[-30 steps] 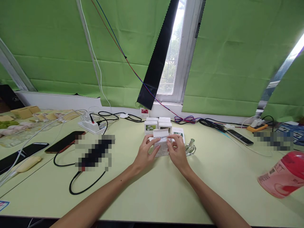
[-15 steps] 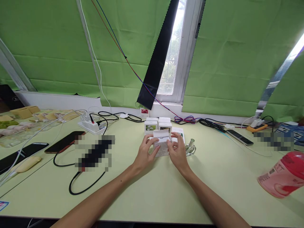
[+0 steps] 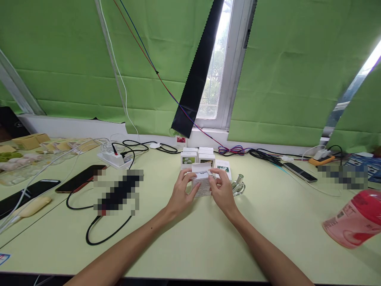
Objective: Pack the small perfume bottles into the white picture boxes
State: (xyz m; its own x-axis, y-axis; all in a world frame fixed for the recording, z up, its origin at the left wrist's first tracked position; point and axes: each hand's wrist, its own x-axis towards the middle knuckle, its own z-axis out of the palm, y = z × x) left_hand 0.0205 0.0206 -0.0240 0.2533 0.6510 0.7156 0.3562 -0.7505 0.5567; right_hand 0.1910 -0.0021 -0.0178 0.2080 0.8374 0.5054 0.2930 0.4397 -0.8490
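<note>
While both hands [image 3: 202, 190] pinch small white box [image 3: 202, 183]

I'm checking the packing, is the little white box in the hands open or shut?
Open: the box has its top flap raised, with the left hand and right hand gripping its sides.

Both hands, left [image 3: 180, 193] and right [image 3: 222, 191], meet forward, fingers curled.

Your right hand [image 3: 222, 190] sits a touch closer to the box [image 3: 201, 183] than a second ago, its fingertips now curled over the box's right top edge beside the raised flap [image 3: 201, 167]. Your left hand [image 3: 181, 191] has shifted very little, its thumb slightly lower on the box's left side. The flap leans marginally further back from the box.
</note>
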